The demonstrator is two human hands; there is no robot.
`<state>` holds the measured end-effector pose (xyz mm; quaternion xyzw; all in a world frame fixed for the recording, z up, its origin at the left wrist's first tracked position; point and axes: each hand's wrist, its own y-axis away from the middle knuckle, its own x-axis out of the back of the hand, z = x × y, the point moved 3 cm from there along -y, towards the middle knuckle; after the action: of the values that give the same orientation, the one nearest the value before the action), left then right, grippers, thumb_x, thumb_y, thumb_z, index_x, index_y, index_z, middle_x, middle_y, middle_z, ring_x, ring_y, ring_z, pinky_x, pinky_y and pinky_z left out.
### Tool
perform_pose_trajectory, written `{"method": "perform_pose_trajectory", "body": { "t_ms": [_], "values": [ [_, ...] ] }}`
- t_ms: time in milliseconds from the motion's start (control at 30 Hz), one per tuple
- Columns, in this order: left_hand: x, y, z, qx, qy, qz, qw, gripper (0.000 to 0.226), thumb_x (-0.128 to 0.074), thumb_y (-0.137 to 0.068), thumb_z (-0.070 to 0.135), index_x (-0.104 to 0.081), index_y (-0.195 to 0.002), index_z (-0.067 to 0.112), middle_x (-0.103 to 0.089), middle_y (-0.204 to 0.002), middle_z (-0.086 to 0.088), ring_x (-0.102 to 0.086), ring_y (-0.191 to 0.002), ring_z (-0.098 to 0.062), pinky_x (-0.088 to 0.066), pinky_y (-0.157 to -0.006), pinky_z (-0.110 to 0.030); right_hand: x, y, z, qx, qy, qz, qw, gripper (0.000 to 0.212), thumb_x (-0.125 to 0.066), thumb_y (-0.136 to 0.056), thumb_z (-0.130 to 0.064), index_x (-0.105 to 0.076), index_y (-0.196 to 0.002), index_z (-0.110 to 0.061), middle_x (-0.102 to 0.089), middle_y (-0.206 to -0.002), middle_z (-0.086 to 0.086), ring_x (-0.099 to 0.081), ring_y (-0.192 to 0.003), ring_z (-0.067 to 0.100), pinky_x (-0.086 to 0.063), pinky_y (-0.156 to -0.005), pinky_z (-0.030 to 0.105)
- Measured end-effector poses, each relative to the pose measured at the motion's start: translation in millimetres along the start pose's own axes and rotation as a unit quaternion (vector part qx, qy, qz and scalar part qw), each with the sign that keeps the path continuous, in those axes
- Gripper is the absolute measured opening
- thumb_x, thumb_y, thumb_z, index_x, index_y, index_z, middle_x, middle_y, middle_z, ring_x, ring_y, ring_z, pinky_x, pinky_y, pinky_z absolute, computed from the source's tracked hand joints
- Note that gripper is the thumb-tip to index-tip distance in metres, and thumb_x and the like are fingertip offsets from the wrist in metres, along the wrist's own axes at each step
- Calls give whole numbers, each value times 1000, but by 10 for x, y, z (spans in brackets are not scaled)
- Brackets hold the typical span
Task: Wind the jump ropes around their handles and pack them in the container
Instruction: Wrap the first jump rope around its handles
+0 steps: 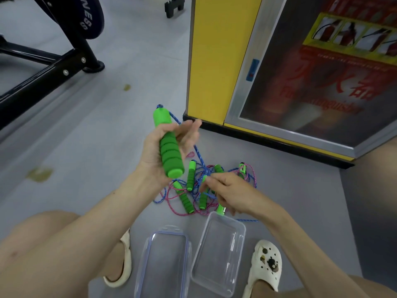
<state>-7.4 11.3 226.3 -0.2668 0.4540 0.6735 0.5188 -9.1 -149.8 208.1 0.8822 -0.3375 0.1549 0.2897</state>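
My left hand holds a green foam jump-rope handle upright in its palm, thumb behind it and fingers loosely spread. A blue rope runs from the handle's top down to a tangled pile of ropes on the floor, blue and pink, with several green handles in it. My right hand is low over the pile, pinching the blue rope and partly covering another handle. A clear plastic container stands open and empty between my feet, its lid lying to its left.
A yellow cabinet with a glass fire-extinguisher door stands right behind the pile. Black gym equipment occupies the upper left. My knees and white clogs flank the container. Grey floor lies open to the left.
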Motion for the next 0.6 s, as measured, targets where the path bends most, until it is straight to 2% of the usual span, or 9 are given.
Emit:
{"method": "perform_pose_trajectory", "body": {
  "t_ms": [133,233,267,300,333,433,500,567,600],
  "values": [
    [-107,83,-151,71,-142,-90,983,66,-69,-63,32,-60,-123,6,-55,-138,-1,-46,-130,-9,-38,-102,-49,-165,-23,163,-24,157,-85,984,31,-43,-99,-34,-56,-107,-8,-53,-58,2,-52,-43,6,-50,-63,32],
    [-181,83,-72,1,-143,2,990,45,-45,-84,20,-62,-125,10,-53,-106,27,-59,-77,11,-48,-66,-16,-171,108,199,-86,89,-241,963,33,-42,-100,-33,-43,-130,-21,-56,-57,2,-58,-45,15,-45,-59,28],
    [-178,83,-1,-35,-145,39,988,44,-39,-88,15,-61,-126,10,-6,-129,20,-55,-57,7,-43,-50,-11,-127,148,164,-89,71,-253,961,33,-42,-100,-34,-43,-131,-22,-55,-55,2,-56,-43,14,-43,-56,27],
    [-157,73,69,-67,-172,61,981,45,-40,-86,13,-61,-126,11,-11,-68,10,-49,-47,2,-38,-42,-9,-68,157,129,-82,56,-233,967,31,-44,-99,-33,-46,-128,-20,-52,-54,0,-53,-41,12,-41,-52,26],
    [-146,61,121,-94,-229,67,966,48,-46,-78,13,-62,-123,15,-27,-67,9,-45,-44,0,-37,-41,-10,14,139,95,-61,54,-178,981,29,-46,-99,-32,-51,-122,-15,-49,-52,-2,-49,-41,8,-40,-49,24],
    [-169,85,94,-112,-484,54,866,31,-54,-58,12,-56,-88,18,-46,-72,6,-41,-51,-2,-37,-54,-21,266,83,65,4,53,-1,999,26,-53,-95,-32,-65,-95,-8,-40,-45,-10,-36,-39,4,-28,-41,15],
    [-134,60,-3,-110,-620,33,776,22,-62,-63,7,-50,-78,18,-46,-63,1,-44,-49,-1,-39,-58,-29,305,125,84,-1,-22,-50,999,24,-58,-93,-32,-70,-87,-13,-33,-48,-5,-29,-44,9,-22,-43,21],
    [-110,34,-108,-128,-718,-31,684,51,-63,-68,0,-58,-115,20,-65,-106,-4,-57,-100,3,-41,-98,-39,329,172,96,0,-51,-96,994,20,-62,-90,-31,-74,-84,-16,-35,-51,2,-30,-46,12,-24,-45,25],
    [-93,22,-158,-137,-743,-72,651,72,-63,-70,-3,-47,-136,21,-52,-137,0,-36,-131,4,-21,-116,-35,367,180,95,8,-43,-84,995,18,-64,-89,-28,-74,-81,-15,-38,-50,1,-33,-46,11,-27,-45,24]
  ]
}}
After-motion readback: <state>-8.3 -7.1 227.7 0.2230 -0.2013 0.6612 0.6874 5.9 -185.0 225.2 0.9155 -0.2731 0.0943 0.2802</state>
